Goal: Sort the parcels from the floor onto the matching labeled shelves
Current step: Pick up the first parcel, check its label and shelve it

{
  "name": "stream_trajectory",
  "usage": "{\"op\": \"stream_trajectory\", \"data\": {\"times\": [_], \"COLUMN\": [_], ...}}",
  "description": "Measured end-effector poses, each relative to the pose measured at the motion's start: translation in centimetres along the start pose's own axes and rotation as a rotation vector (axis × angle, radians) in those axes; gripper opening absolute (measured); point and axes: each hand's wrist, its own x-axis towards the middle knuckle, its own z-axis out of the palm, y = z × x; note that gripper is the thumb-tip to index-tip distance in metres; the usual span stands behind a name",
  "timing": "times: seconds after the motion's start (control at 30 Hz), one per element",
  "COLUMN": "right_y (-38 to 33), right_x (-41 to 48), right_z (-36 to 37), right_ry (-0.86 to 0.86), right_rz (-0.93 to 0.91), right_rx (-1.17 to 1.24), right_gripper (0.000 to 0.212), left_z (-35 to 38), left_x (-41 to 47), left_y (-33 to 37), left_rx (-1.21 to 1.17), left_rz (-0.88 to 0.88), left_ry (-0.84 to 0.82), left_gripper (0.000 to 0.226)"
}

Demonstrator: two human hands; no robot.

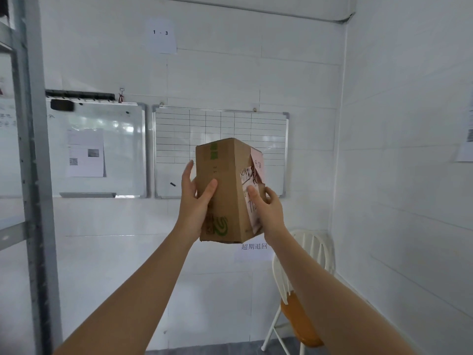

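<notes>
holding the box (225,190) upright, your left hand (195,201) and right hand (268,208) press fingers (210,190) on opposite sides; stiff, seemingly light, so grip low.

We hold the cardboard parcel (225,190) up between both hands; its far faces are out of sight. Left hand (195,201) covers part of the green print; only its thumb and one fingertip show on the near face. Right hand (268,208) covers the lower pink label (252,198); handwriting there too scrawled to read. Left of the hands, metal shelf frame (33,175) cut by the picture's edge, its labels blurred. Paper on the whiteboard (85,152): print too small. Below the right hand, chair (302,303) partly hidden by the forearm. Far right, wall sheet (467,139) cut off.
</notes>
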Motion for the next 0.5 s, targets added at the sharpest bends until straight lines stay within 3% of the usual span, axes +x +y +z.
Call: {"op": "stream_trajectory", "data": {"times": [0.1, 0.17, 0.3, 0.4, 0.5], "right_y": [0.7, 0.7, 0.1, -0.7, -1.0], "right_x": [0.1, -0.2, -0.5, -0.7, -0.9], "right_z": [0.5, 0.9, 0.7, -0.3, -0.9], "right_ry": [0.121, 0.185, 0.259, 0.204, 0.147], "right_rz": [-0.063, -0.126, -0.248, -0.301, -0.377], "right_rx": [0.007, -0.048, -0.150, -0.238, -0.290], "right_gripper": [0.095, 0.100, 0.074, 0.055, 0.050], "left_z": [1.3, 2.1, 1.8, 0.9, 0.0], "left_x": [0.1, 0.2, 0.3, 0.5, 0.6], "left_y": [0.0, 0.1, 0.0, -0.1, 0.2], "left_rx": [0.249, 0.317, 0.281, 0.036, -0.066], "left_rz": [0.143, 0.091, 0.001, -0.051, -0.065], "left_ry": [-0.006, -0.012, 0.046, 0.060, 0.014], "left_gripper": [0.052, 0.058, 0.098, 0.080, 0.069]}}
